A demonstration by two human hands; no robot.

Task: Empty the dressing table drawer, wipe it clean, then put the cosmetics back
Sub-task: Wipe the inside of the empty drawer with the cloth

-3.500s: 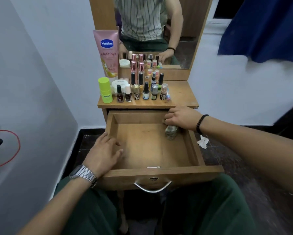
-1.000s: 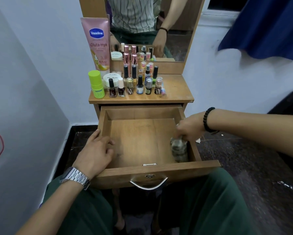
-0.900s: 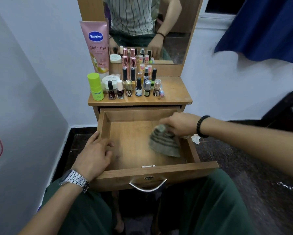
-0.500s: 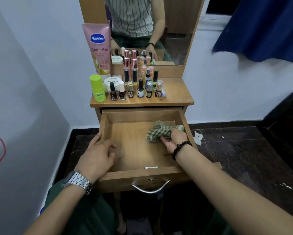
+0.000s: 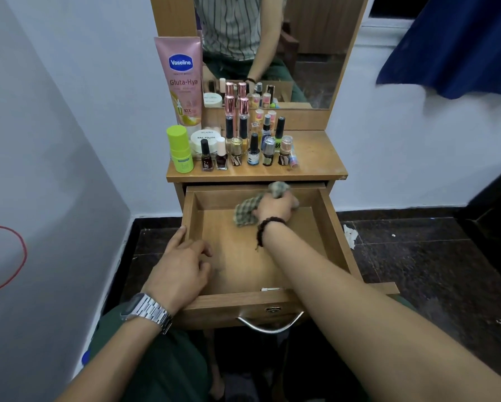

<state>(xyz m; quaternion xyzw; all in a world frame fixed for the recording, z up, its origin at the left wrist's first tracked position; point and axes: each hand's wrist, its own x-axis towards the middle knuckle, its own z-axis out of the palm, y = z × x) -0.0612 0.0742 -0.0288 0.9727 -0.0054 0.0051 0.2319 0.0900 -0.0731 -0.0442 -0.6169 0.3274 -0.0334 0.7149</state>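
Checked cloth (image 5: 247,211) bunched in right hand (image 5: 273,207), fingers clamped, at drawer (image 5: 334,245) far wall; left hand (image 5: 179,271) fingers relaxed; snagging could tug the drawer crooked

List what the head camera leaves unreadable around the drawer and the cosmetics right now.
- Drawer floor under the cloth and right forearm: covered, so its cleanliness there is unknown.
- Right hand fingers: buried in the cloth, seen from behind.
- Drawer's near left corner: hidden by the left hand.
- Nail polish bottles: labels too small to read.
- Rear bottles: partly blocked by the front row.
- Mirror: top cut off by the frame edge.
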